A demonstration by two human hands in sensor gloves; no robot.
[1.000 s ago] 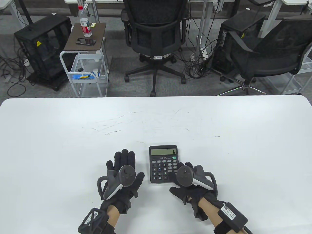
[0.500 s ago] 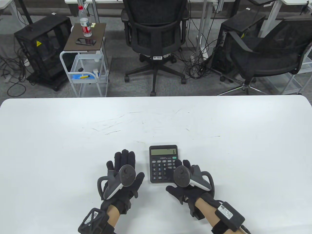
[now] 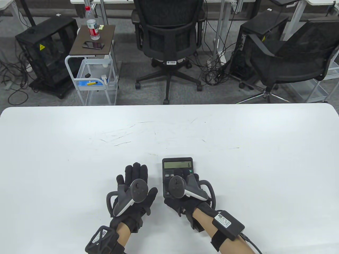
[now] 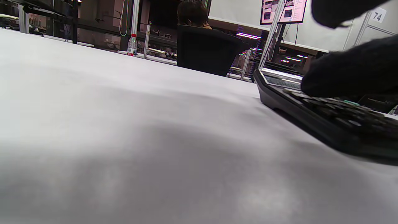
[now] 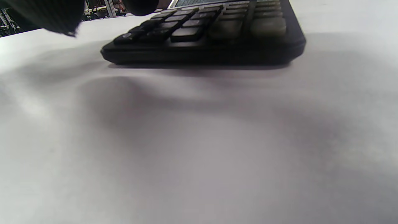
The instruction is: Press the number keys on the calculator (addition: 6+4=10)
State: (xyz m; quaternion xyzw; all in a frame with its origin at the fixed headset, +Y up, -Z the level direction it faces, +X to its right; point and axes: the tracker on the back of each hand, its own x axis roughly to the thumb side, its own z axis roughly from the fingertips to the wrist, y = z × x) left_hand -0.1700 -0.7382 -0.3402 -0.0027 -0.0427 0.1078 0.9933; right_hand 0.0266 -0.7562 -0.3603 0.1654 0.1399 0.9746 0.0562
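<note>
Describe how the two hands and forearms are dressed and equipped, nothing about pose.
Both the left hand and right hand wear black fabric gloves, each with a grey-and-white ringed tracker strapped on its back. Forearms are bare skin. Each wrist carries a strapped black box with a white label; a black cable leaves the right one.

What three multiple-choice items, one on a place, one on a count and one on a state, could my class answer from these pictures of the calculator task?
1. Where is the right hand?
A. Over the keypad of the calculator
B. Flat on the table, far right of it
C. Off the table

2. How many digits does the display show?
A. None
B. One
C. Three

3. How does the left hand lie?
A. Gripping the calculator
B. Pressing a key
C. Spread on the table, left of the calculator, apart from it

Answers: 1 A, the hand hides most keys in the table view; 2 B, a single 6 shows; 3 C, white table shows between hand and calculator.
</note>
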